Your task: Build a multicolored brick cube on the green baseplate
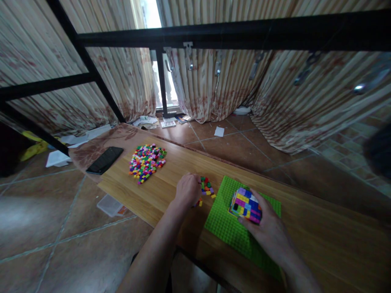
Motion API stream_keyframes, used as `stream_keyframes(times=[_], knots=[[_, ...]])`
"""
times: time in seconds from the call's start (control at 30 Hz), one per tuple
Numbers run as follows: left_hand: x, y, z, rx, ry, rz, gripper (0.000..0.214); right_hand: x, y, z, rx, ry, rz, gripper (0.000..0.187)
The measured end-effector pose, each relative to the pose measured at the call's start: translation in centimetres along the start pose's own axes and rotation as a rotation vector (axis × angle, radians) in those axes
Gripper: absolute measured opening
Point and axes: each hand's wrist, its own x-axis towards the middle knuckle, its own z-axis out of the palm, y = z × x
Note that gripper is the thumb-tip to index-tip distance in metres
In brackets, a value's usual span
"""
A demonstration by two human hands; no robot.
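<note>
My right hand (270, 228) is wrapped around a multicoloured block built from toy bricks (246, 203), with the thumb along its near side. Beneath that block lies a green studded baseplate (224, 228); whether the two touch is hard to tell. Beside the baseplate, my left hand (188, 190) is closed, its fingertips turned down and away from view at a small group of loose toy bricks (207, 188). What those fingers hold, if anything, is hidden. A larger pile of mixed toy bricks (147, 161) sits farther left on the wooden board.
The wooden board (122, 191) rests over a patterned cloth (119, 132), where a black phone (105, 160) lies. A clear plastic lid or tray (109, 205) is on the tiled floor. Black metal bars (220, 36) with hanging hooks cross in front of striped curtains (210, 89).
</note>
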Motion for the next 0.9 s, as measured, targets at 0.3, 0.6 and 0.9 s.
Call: stream_keyframes(times=[0.3, 0.6, 0.9], knots=[[-0.14, 0.29, -0.18, 0.001, -0.002, 0.005, 0.026, 0.03, 0.03, 0.00, -0.004, 0.011, 0.008, 0.073], [-0.19, 0.32, -0.24, 0.005, -0.005, 0.006, 0.024, 0.08, -0.31, -0.07, 0.000, -0.008, 0.038, 0.074], [-0.26, 0.42, -0.40, 0.017, -0.014, 0.010, 0.024, 0.00, -0.36, -0.14, -0.005, -0.004, 0.027, 0.074]])
